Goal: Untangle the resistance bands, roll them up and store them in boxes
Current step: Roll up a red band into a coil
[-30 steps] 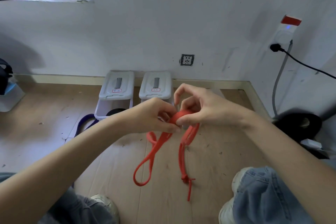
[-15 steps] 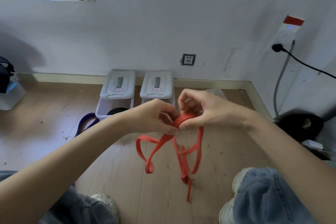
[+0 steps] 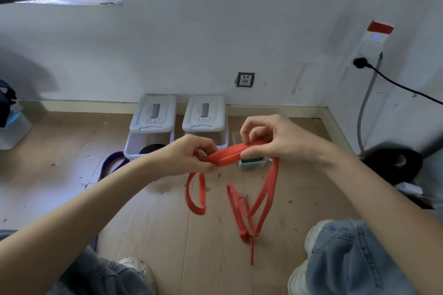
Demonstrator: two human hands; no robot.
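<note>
Between my two hands, the red resistance band (image 3: pixel 227 154) is stretched as a short flattened run lying left to right, raised above the wooden floor (image 3: pixel 167 235). My left hand (image 3: pixel 189 158) pinches its left end with curled fingers; my right hand (image 3: pixel 271 141) grips the right end, thumb pressed under it and fingers arched over the top. Both hands are touching it, so neither is nearer. From the left grip a loop hangs down. From the right grip longer strands drop to a knot (image 3: pixel 249 235) just above the floor, nearer my right knee, with a tail trailing below. I judge that the tangle sits below and toward me on the right hand's side, so the next move turns on working down those strands. Behind the hands stand two white boxes (image 3: pixel 148 141) with lids tipped back, a small clear box (image 3: pixel 253 163) just beyond the band, and a purple band (image 3: pixel 112 165) on the floor.
</note>
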